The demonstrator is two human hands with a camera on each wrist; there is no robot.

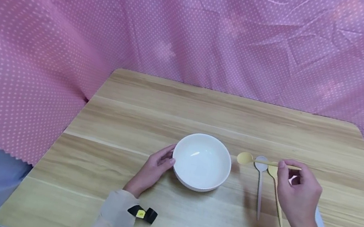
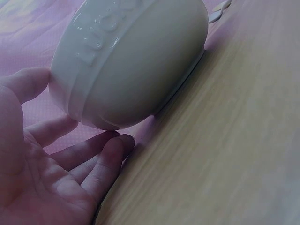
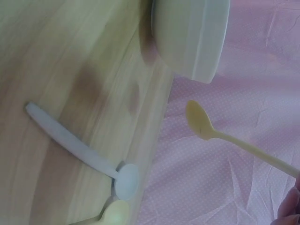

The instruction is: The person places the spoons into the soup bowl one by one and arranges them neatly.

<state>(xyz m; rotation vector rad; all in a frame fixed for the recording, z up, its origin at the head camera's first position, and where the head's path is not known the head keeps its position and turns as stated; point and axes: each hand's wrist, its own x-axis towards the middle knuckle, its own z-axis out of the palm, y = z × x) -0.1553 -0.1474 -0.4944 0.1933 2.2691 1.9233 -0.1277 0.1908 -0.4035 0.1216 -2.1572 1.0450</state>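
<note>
A white bowl (image 1: 201, 163) with raised lettering on its outer wall (image 2: 136, 56) stands upright on the wooden table. My left hand (image 1: 151, 171) rests its thumb and fingertips against the bowl's left side, the fingers loosely bent. In my right hand (image 1: 297, 196) a yellow spoon (image 1: 244, 158) is pinched by its handle, level above the table, its head right of the bowl and apart from it. Below it lie a white spoon (image 1: 259, 192) and a second yellow spoon (image 1: 277, 201). A pale handle (image 1: 319, 219) shows beside my right wrist; the rest is hidden by the hand.
The wooden table (image 1: 83, 177) has rounded corners. A pink dotted cloth (image 1: 196, 31) hangs behind it and along the left side. Bare tabletop lies beyond the bowl and to its left.
</note>
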